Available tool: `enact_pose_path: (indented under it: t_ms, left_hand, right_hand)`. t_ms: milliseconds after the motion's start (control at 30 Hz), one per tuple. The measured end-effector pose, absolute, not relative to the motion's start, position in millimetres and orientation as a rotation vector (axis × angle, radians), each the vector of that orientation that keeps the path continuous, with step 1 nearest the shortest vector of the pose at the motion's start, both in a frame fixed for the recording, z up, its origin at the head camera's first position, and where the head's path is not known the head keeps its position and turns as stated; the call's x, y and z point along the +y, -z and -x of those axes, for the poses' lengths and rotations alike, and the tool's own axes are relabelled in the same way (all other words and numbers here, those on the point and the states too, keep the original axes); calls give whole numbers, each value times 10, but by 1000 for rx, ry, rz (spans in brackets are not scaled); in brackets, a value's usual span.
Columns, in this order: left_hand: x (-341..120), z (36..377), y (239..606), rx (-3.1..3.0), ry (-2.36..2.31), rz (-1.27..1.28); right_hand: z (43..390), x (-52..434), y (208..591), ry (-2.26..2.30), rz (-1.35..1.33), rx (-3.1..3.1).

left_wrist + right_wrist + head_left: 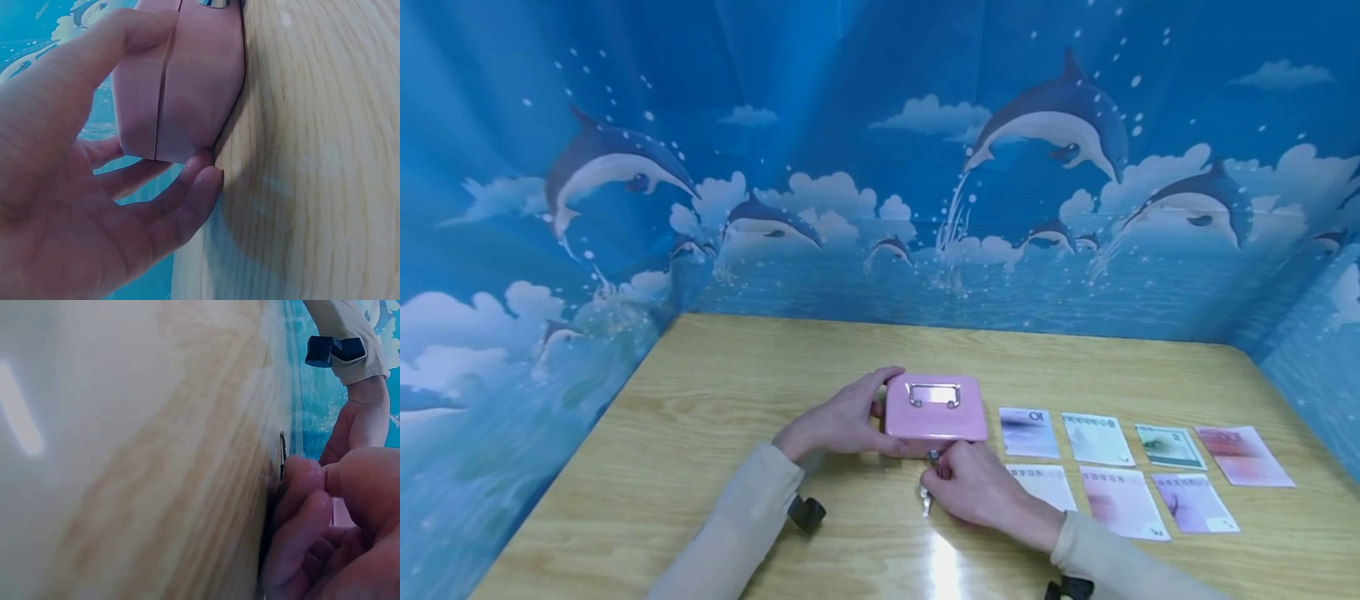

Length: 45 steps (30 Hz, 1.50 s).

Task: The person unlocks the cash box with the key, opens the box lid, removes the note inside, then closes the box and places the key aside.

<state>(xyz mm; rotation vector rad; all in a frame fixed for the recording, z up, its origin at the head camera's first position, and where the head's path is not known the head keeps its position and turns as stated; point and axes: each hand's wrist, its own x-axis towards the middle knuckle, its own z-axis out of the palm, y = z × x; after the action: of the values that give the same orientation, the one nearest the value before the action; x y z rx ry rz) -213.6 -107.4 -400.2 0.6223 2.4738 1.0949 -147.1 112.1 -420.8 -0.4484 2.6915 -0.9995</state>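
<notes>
The pink cash box [936, 408], probably rigid and light, sits at table centre, left hand [838, 425] gripping its 9 o'clock side, right hand [977, 492] pinching the key [932, 457] at 6 o'clock

The pink cash box [936, 417] has a smooth, painted-looking satin shell, probably metal, with a shiny chrome handle [934, 395] on its lid. The table [700, 433] is pale wood grain under a glossy finish that mirrors the lamp. The banknotes [1097, 437] are matt printed paper. The sleeves [737, 525] are soft beige cloth.
</notes>
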Motion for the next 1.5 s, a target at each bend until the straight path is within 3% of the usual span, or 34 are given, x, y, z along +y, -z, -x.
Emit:
enact_pose_path:
  t_ms: [967,1233,1500]
  left_hand:
    - [-1037,2148,3966,2533,-994,-678]
    - [-1039,2157,3976,2498,-1021,-722]
    - [-1043,2156,3966,2510,-1009,-726]
  right_hand:
    - [1479,1124,4219,920,405,2662]
    - [1481,1101,4228,852,514,2782]
    - [1468,1085,4202,938,362,2647]
